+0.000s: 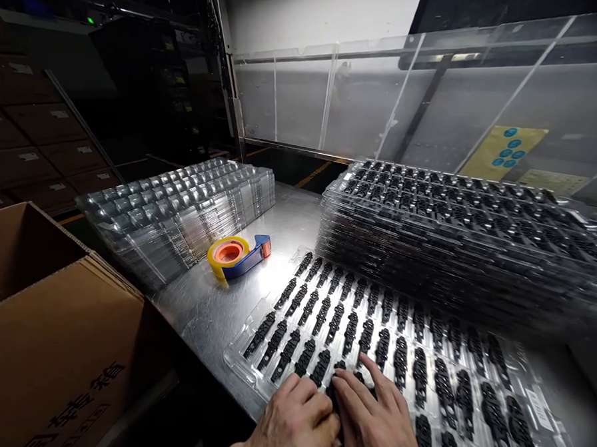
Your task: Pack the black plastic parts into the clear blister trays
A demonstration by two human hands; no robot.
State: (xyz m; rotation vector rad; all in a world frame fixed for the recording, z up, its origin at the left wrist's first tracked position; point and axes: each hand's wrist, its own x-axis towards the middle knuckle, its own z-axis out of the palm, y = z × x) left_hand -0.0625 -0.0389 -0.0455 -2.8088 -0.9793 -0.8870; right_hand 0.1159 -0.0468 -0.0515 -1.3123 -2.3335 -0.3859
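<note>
A clear plastic tray lies on the metal table in front of me, with rows of narrow black ribbed plastic parts in its pockets. Over its near edge, my left hand is closed, fingers curled; whatever it holds is hidden beneath them. Close against it, my right hand has its fingers stretched out flat over the near row, touching the black parts there. One black part shows at the gap between my hands, partly covered by fingers.
Behind the tray stands a tall stack of filled trays. A stack of clear trays is at the left, near a tape dispenser. An open cardboard box sits beside the metal table. A clear panel borders the back.
</note>
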